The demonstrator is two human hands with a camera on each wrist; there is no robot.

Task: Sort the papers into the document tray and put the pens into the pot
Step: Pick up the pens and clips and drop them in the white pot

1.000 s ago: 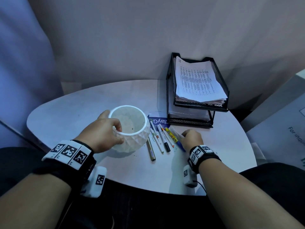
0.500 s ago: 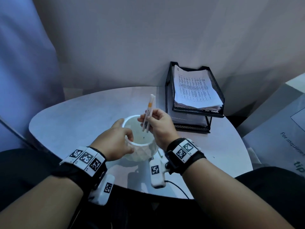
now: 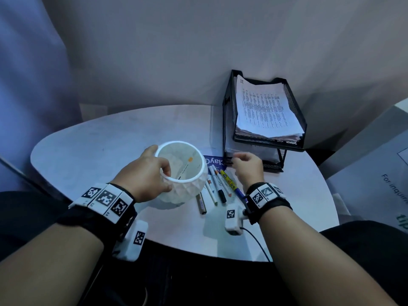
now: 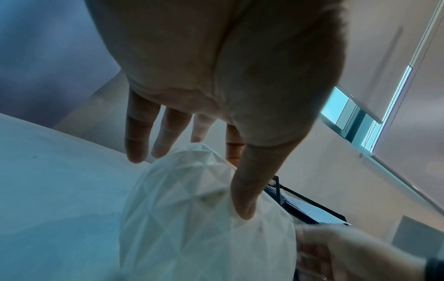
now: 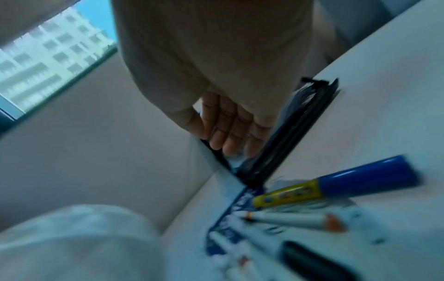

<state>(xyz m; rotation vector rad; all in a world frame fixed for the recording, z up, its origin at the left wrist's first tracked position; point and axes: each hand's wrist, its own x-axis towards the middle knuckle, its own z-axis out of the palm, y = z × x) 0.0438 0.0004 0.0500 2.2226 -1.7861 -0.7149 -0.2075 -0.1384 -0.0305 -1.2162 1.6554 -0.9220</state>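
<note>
A white faceted pot (image 3: 185,192) (image 4: 192,218) stands on the round table (image 3: 88,151). My left hand (image 3: 164,173) (image 4: 238,180) pinches its rim, thumb on the outer wall. Two white pens (image 3: 187,165) lie inside the pot. Several pens (image 3: 217,184) lie right of it, among them a yellow-and-blue marker (image 3: 230,184) (image 5: 336,186) and a bronze pen (image 3: 201,204). My right hand (image 3: 236,159) (image 5: 223,140) hovers above them with relaxed fingers, holding nothing. The black mesh document tray (image 3: 293,107) holds printed papers (image 3: 262,109).
A blue printed card (image 3: 213,161) lies under the pen tips, in front of the tray's lower tier. A large printed box (image 3: 375,173) stands off the table's right side. Walls close in behind the tray. The table's near edge runs under my wrists.
Half a second ago my right hand held two white pens over the pot. They now lie inside it, and the right hand has swung back to the right, empty. The left hand still holds the pot.
</note>
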